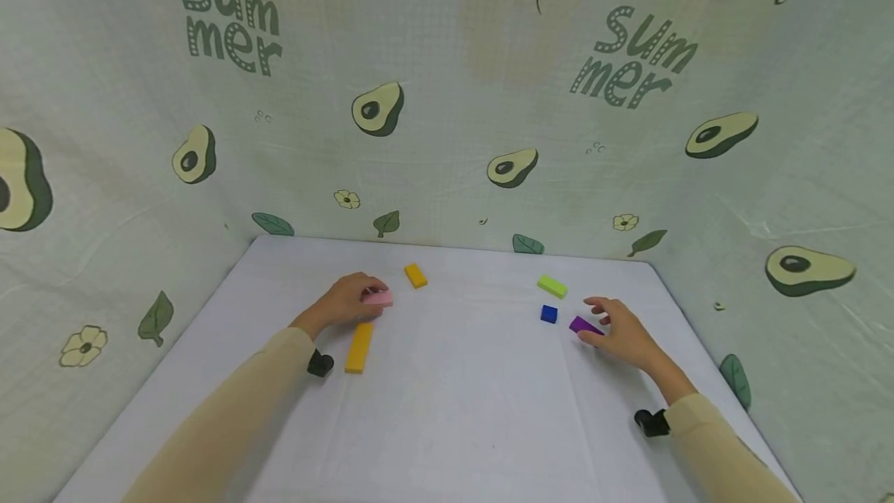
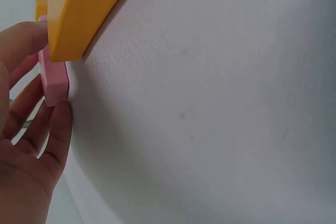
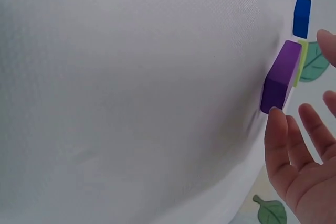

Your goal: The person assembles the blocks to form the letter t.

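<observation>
At the left of the table, my left hand [image 1: 349, 300] grips a pink block [image 1: 378, 299] between thumb and fingers. In the left wrist view the pink block [image 2: 55, 83] is partly covered by a long yellow-orange block [image 2: 79, 17] nearer the camera. That long block [image 1: 359, 348] lies just below my left hand in the head view. On the right, my right hand [image 1: 621, 336] is spread beside a purple block [image 1: 585, 325]. In the right wrist view one fingertip is right at the end of the purple block [image 3: 282, 77], and the thumb stands apart from it.
A blue cube [image 1: 549, 314] and a lime-green block [image 1: 552, 286] lie left of the right hand. Farther back, a short yellow-orange block [image 1: 415, 275] lies right of the left hand. A cloth printed with avocados [image 1: 378, 109] hangs around the white table [image 1: 454, 410].
</observation>
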Demonstrator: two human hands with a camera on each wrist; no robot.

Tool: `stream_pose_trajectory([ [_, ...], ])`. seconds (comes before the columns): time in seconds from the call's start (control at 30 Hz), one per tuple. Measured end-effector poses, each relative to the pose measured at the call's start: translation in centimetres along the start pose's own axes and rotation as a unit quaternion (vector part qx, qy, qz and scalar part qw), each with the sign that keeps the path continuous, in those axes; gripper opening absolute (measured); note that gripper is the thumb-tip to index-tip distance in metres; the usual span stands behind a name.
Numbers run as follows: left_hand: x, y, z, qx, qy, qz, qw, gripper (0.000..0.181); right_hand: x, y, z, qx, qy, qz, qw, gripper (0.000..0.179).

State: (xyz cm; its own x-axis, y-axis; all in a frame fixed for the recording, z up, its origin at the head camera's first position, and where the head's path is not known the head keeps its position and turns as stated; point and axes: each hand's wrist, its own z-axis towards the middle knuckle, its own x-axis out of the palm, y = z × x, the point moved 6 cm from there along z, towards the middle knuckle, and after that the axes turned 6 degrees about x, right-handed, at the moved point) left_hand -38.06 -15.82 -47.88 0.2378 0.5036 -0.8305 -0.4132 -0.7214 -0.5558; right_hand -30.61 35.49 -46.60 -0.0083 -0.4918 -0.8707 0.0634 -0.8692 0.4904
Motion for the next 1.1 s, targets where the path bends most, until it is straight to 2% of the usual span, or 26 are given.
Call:
stream_pose_trajectory([
  [0.4,0.39,0.03,0.49,-0.002,-0.006,0.026,0.9996,0.038,0.05,-0.23,0.06,0.003,0.002,0.0,1.0,0.059],
  [0.63,0.63,0.02,0.58,-0.001,-0.016,0.023,0.9996,0.036,0.14,-0.52,0.12,0.004,0.014,0.004,0.9999,0.054],
  [1.1,0.58,-0.14,0.51,-0.009,-0.02,0.02,0.9996,0.034,0.55,-0.92,0.23,0.036,0.037,0.013,0.9986,0.049],
])
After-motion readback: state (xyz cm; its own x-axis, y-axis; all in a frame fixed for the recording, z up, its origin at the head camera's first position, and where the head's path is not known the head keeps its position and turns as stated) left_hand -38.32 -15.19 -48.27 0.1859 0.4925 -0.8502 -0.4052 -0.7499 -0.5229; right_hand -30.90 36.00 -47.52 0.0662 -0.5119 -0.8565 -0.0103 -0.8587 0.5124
